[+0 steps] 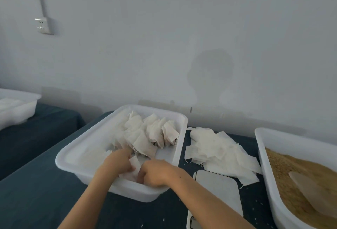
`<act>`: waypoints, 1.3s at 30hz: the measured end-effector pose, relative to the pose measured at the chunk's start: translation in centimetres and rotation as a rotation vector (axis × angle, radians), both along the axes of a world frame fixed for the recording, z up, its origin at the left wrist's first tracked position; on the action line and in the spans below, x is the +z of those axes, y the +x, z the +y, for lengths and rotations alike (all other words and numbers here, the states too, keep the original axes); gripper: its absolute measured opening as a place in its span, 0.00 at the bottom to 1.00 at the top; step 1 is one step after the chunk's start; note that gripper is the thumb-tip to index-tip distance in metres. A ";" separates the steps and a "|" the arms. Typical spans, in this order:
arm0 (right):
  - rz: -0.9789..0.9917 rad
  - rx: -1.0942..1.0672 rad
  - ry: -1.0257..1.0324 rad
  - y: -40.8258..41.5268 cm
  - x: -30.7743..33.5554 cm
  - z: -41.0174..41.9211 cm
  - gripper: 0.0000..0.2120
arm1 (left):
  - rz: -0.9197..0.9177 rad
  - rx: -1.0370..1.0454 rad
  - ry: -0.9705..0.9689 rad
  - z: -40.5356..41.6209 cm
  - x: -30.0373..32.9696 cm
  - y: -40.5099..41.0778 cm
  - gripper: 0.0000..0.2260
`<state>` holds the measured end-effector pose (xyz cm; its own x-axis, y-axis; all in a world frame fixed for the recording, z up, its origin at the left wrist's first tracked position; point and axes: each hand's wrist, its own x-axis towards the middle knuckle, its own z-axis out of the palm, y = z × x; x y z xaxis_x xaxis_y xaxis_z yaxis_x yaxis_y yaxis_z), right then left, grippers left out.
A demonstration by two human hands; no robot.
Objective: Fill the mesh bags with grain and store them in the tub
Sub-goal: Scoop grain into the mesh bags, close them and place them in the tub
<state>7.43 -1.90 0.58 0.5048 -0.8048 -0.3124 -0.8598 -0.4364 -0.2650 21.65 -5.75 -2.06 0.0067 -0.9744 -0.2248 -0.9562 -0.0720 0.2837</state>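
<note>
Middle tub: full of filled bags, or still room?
Partly full. Filled bags crowd the tub's far half; its near-left floor shows bare.

- No text, label, brand, number or sign can be read anywhere in the view.
</note>
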 end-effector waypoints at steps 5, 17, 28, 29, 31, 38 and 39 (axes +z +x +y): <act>-0.006 0.051 0.051 -0.5 0.1 -0.4 0.18 | -0.147 -0.023 -0.201 0.5 0.5 -1.0 0.10; -0.237 -0.700 -0.651 -14.9 -3.1 -6.1 0.08 | 0.040 -0.195 -0.672 1.5 0.7 -8.1 0.08; 0.195 -0.609 -0.521 -19.5 -5.0 -7.5 0.05 | 0.024 -0.211 -0.555 1.0 -0.3 -8.0 0.03; 0.192 -0.617 -0.536 -19.6 -4.7 -7.4 0.07 | 0.027 -0.204 -0.555 1.0 -0.2 -8.0 0.03; 0.107 -0.673 -0.577 -19.8 -3.9 -7.2 0.09 | 0.022 -0.188 -0.569 1.3 0.0 -8.2 0.03; -0.508 -0.849 -0.754 -23.2 2.6 -2.6 0.16 | 0.187 -0.279 -0.798 3.9 3.2 -13.5 0.04; -0.592 -0.891 -0.718 -24.3 3.4 -1.5 0.15 | 0.292 -0.351 -0.821 4.5 3.8 -15.2 0.04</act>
